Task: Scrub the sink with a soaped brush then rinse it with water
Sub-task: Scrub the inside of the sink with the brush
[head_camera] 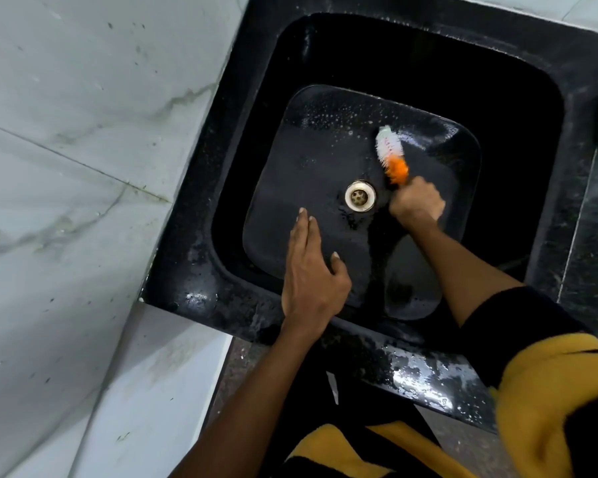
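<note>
Fingers of your right hand [416, 203] are closing tight round the brush [390, 150] handle, pressing its bristles on the black sink [325, 160] floor just beyond the drain [360, 196]. Your left hand [311, 274] is hanging flat and empty above the near basin.
</note>
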{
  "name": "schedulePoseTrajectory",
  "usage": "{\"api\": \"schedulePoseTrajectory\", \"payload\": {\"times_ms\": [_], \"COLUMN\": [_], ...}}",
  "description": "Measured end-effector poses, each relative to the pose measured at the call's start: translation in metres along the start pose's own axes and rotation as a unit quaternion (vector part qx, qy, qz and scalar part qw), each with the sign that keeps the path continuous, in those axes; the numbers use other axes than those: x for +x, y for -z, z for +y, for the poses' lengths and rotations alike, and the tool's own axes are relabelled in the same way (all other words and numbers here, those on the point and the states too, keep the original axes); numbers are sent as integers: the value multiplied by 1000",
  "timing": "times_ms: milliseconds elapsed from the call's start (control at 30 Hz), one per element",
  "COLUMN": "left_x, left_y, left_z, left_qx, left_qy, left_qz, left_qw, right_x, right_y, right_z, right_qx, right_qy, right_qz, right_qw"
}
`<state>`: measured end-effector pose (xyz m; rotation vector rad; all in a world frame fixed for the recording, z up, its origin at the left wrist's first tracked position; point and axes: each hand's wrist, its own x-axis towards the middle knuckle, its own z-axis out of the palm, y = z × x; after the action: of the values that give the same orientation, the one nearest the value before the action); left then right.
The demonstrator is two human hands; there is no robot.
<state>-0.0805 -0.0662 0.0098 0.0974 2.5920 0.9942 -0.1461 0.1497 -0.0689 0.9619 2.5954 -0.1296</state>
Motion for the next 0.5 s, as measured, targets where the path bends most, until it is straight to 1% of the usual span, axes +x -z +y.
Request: {"api": "schedulePoseTrajectory", "payload": {"times_ms": [33,67,100,133,167,200,233,267,300,333,433,467,500], "left_x": [1,1,1,1,0,0,0,0,0,1,0,0,0], "left_y": [0,-1,-1,-1,-1,-1,-1,-1,-1,-1,-1,0,0], "left_z": [-1,-1,-1,-1,-1,0,0,1,0,0,0,1,1], "left_qx": [2,3,5,5,5,4,4,5,7,9,8,7,7], "left_qy": [2,4,6,7,7,5,4,3,3,5,10,10,9], "left_qz": [-3,-5,-5,-3,-4,-8,-11,-13,-13,-12,-13,-13,-11], "left_qw": [1000,1000,1000,1000,1000,1000,1000,1000,1000,1000,1000,1000,1000], "right_x": [-5,-18,-33,-44,-46,-41,-34,-27,-26,-33,-71,-76,-72], "right_y": [-3,-10,-18,-21,-20,-15,-12,-11,-10,-11,-26,-26,-22], "right_z": [0,-4,-5,-1,6,11,17,20,17,7,-25,-26,-21], "right_qx": [-11,-20,-31,-34,-37,-19,11,33,62,81,102,102,102], "right_qy": [49,122,177,206,203,158,86,8,-45,-55,33,42,20], "right_qz": [11,-9,-58,-84,-87,-67,-38,-29,-35,-57,-113,-112,-109], "right_qw": [999,992,982,974,975,985,995,999,996,994,988,988,989]}}
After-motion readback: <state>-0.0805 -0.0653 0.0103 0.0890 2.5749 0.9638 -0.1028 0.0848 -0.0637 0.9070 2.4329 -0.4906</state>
